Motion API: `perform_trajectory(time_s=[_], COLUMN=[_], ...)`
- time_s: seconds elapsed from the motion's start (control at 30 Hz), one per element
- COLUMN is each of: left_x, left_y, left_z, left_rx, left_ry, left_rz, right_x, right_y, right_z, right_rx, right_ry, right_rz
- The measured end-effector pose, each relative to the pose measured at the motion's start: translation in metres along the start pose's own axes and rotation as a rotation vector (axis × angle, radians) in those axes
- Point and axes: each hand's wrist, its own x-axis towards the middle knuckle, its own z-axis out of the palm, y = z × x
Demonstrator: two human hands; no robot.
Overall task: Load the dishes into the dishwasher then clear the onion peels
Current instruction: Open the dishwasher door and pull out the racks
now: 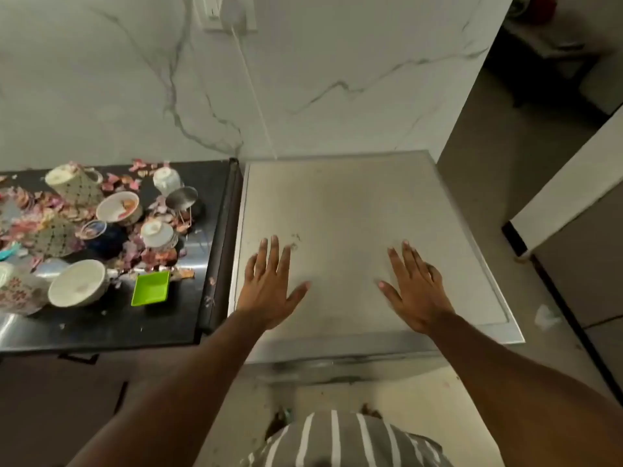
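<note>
Dishes (121, 207) lie jumbled among pink onion peels (158, 256) on black counter (118, 325).

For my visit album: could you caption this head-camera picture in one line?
Both hands, left and right, spread flat on the dishwasher top, beside a black counter littered with cups, bowls and onion peels.

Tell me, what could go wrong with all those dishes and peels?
The cups and bowls lie crowded and tipped on the black counter; lifting one, like the white bowl, might knock a neighbour over. Onion peels lie among and inside the dishes, for example in the bowl with peels, so some could go into the dishwasher. Both the left hand and the right hand are open above its closed top, holding nothing.
</note>
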Motion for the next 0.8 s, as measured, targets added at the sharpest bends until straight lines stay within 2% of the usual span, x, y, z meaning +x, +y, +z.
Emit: perform_trajectory(time_s=[0.07,0.17,0.43,0.8], left_x=[-0.016,-0.041,-0.051,-0.05], left_y=[-0.006,-0.021,-0.035,-0.037], left_z=[0.014,0.04,0.047,0.053], left_rx=[-0.001,-0.013,-0.064,-0.131], left_ry=[-0.124,-0.182,-0.083,-0.035], left_rz=[0.002,0.04,0.078,0.056], right_x=[-0.014,-0.033,-0.037,-0.036], right_y=[0.009,0.022,0.023,0.032], right_z=[0.012,0.033,0.036,0.047], right_rx=[0.026,0.0,-0.037,0.031], right_ry=[-0.064,-0.11,-0.02,0.031], right_rz=[0.025,0.014,0.0,-0.008])
